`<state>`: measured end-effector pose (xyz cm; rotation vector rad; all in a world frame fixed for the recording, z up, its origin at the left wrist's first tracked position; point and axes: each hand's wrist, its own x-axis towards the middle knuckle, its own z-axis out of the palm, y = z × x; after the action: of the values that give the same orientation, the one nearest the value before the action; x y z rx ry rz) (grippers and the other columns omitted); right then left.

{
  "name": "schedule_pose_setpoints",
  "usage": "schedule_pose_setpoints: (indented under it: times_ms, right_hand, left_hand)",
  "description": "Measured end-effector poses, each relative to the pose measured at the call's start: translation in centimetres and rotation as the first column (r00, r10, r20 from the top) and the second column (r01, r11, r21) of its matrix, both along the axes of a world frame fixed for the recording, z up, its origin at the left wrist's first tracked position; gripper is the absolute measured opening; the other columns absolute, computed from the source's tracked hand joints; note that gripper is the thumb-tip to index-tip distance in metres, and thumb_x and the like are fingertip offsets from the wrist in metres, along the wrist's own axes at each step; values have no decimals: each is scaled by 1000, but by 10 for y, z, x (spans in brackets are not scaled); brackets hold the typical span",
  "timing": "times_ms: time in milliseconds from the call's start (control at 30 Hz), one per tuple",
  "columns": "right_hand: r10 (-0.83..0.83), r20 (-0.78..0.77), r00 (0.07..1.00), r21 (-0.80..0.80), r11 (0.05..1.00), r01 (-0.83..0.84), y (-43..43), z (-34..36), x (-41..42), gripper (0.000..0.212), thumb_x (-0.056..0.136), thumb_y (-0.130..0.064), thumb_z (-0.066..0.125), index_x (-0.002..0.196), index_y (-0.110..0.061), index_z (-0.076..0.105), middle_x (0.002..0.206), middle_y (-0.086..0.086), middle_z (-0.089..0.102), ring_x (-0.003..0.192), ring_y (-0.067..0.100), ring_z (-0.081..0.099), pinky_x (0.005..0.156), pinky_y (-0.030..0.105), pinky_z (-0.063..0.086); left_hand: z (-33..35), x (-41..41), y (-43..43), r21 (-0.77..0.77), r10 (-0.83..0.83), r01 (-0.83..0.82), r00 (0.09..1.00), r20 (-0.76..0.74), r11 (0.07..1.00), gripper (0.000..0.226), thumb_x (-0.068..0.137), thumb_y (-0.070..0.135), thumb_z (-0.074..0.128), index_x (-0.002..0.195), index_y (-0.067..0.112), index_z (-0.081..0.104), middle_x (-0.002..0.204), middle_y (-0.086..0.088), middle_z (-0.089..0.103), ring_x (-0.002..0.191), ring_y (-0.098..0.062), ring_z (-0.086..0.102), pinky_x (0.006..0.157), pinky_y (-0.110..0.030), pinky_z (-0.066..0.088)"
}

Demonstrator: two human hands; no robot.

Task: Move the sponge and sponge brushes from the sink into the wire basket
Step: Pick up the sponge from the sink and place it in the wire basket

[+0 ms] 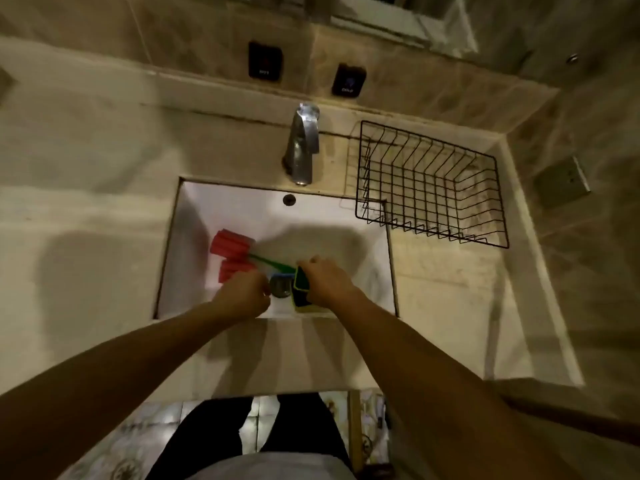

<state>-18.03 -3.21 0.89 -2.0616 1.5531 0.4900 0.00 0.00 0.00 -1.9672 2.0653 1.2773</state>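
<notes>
Two sponge brushes with red foam heads lie in the white sink (242, 209). The upper brush (230, 244) has a green handle running right toward the drain. The lower brush (231, 270) has its handle under my left hand (242, 295), whose fingers are closed around it; a bit of blue shows by the drain. My right hand (325, 280) grips a yellow sponge with a dark green scouring side (300, 287), held on edge over the sink's near side. The black wire basket (498, 216) stands on the counter to the right of the sink, with nothing in it.
A chrome tap (302, 143) rises behind the sink, over the overflow hole (289, 199). The metal drain (280, 286) sits between my hands. Two dark wall plates (265, 61) are on the tiled backsplash. Beige stone counter surrounds the sink; a side wall stands past the basket.
</notes>
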Motion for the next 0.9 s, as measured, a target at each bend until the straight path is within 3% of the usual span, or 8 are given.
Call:
schedule_pose_setpoints:
  times_ms: [67, 167, 367, 533, 633, 733, 833, 900]
  right_hand:
    - [36, -55, 998, -29, 999, -37, -7, -18, -13, 67, 75, -21, 74, 132, -16, 41, 127, 18, 49, 113, 40, 46, 91, 48, 48]
    - [60, -46, 997, -48, 997, -62, -7, -52, -33, 76, 73, -24, 74, 137, -15, 34, 130, 19, 48, 115, 40, 44, 94, 50, 45]
    - [9, 88, 996, -92, 996, -1, -20, -82, -77, 67, 74, -9, 68, 135, -11, 40, 128, 18, 48, 114, 37, 46, 91, 45, 47]
    - [-138, 299, 944, -107, 978, 177, -30, -51, -108, 76, 67, -18, 75, 135, -18, 42, 126, 15, 49, 112, 35, 49, 89, 43, 50]
    - [-203, 416, 886, -49, 968, 245, -26, -19, -126, 78, 65, -21, 78, 135, -22, 41, 126, 9, 49, 113, 28, 50, 89, 42, 53]
    - [-221, 456, 862, 47, 973, 225, -26, 13, -144, 77, 67, -21, 78, 135, -24, 43, 125, 3, 49, 112, 21, 51, 93, 37, 51]
    - [-211, 413, 886, 153, 975, 161, -36, 46, -156, 74, 69, -15, 80, 135, -24, 46, 125, 2, 51, 110, 16, 51, 96, 34, 50]
    - [-201, 435, 878, 171, 975, 139, -45, 70, -159, 73, 71, -14, 80, 135, -24, 47, 125, 2, 52, 110, 14, 51, 90, 26, 49]
  left_hand:
    - [-15, -18, -5, 78, 21, -22, 1000, 14, 997, 26, 78, 15, 67, 103, 11, 71, 102, -10, 71, 90, -24, 66, 83, -38, 57]
    - [-36, -47, -3, 119, 35, -38, 999, 23, 992, 33, 76, 20, 72, 108, 13, 66, 108, -7, 69, 92, -20, 64, 82, -33, 55]
    - [-70, -92, -15, 7, 58, -58, 997, 49, 998, 53, 72, 22, 70, 125, 19, 58, 126, -9, 62, 114, -28, 58, 90, -41, 52]
    - [-79, -111, -22, -35, -17, 24, 980, 198, 999, 53, 72, 19, 67, 123, 17, 55, 121, -10, 60, 108, -29, 59, 85, -42, 54]
    - [-74, -116, -32, -22, -48, 54, 976, 215, 998, 43, 72, 28, 66, 113, 16, 59, 116, -9, 63, 100, -30, 63, 78, -38, 52]
    - [-70, -122, -42, 45, -151, 145, 953, 261, 988, 47, 72, 36, 68, 115, 20, 58, 116, -7, 60, 101, -29, 63, 80, -40, 51]
    - [-67, -131, -49, 77, -296, 287, 894, 336, 955, 48, 76, 30, 67, 120, 18, 55, 116, -7, 56, 107, -30, 59, 80, -44, 53]
    - [-68, -137, -51, 109, -374, 362, 842, 389, 926, 44, 84, 26, 60, 125, 13, 51, 121, -10, 53, 113, -33, 55, 83, -48, 54]
